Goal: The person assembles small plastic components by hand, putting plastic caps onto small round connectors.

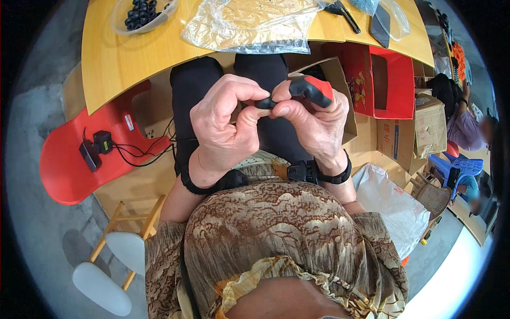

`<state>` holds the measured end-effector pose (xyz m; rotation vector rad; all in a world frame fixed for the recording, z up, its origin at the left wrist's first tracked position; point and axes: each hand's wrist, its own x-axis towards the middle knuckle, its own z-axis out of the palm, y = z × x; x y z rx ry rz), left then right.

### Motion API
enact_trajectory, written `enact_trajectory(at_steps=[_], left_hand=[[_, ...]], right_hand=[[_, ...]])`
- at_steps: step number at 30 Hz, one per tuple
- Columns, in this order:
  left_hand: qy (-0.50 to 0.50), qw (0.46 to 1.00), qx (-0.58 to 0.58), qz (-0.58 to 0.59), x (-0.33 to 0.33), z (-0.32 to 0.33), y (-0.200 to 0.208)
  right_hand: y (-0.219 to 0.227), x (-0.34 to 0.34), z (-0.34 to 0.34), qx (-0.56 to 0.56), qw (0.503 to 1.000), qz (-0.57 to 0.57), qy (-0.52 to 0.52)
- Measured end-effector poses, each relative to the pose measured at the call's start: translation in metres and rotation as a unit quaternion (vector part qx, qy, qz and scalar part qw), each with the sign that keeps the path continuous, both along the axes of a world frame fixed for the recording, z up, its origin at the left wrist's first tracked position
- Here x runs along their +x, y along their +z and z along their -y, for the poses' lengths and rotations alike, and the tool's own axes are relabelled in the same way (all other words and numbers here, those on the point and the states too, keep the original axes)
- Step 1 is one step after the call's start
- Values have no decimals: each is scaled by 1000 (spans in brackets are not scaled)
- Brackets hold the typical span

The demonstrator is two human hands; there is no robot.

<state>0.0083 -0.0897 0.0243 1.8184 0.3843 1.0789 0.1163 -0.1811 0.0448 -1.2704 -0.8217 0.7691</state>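
Over my lap, my left hand (220,119) and my right hand (321,125) meet at a small black rounded piece (264,103). Thumb and index finger of the left pinch it from one side, and the right thumb and index finger press on its other end. Its exact kind is too small to make out. A black and red finger cover (312,90) sits on a finger of my right hand. Small black ring-like parts (141,15) fill a clear plastic bowl (118,27) on the table, beyond my left hand.
A clear plastic bag (249,26) lies on the yellow table (138,58), with a cutter knife (349,19) and a phone (379,26) to its right. A red box (396,80) and cardboard boxes (411,127) stand at right. A red chair (69,159) holds cabled devices. Another person (465,130) sits far right.
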Motion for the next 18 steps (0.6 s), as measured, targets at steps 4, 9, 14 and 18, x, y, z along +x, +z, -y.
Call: enact_trajectory(at_steps=[4,9,14,18], left_hand=[[-4,1000,-17,-7,-1,1,1],[-21,999,-47,5,0,2,-5],[-25,997,-76,-12,1,2,-8],[-28,996,-82,-7,0,0,-8]], right_hand=[[4,1,1,-35,999,-21,13],[0,5,0,-35,998,-34,32],[5,10,-5,-76,992,-92,44],[-3,10,-8,-82,981,-174,40]])
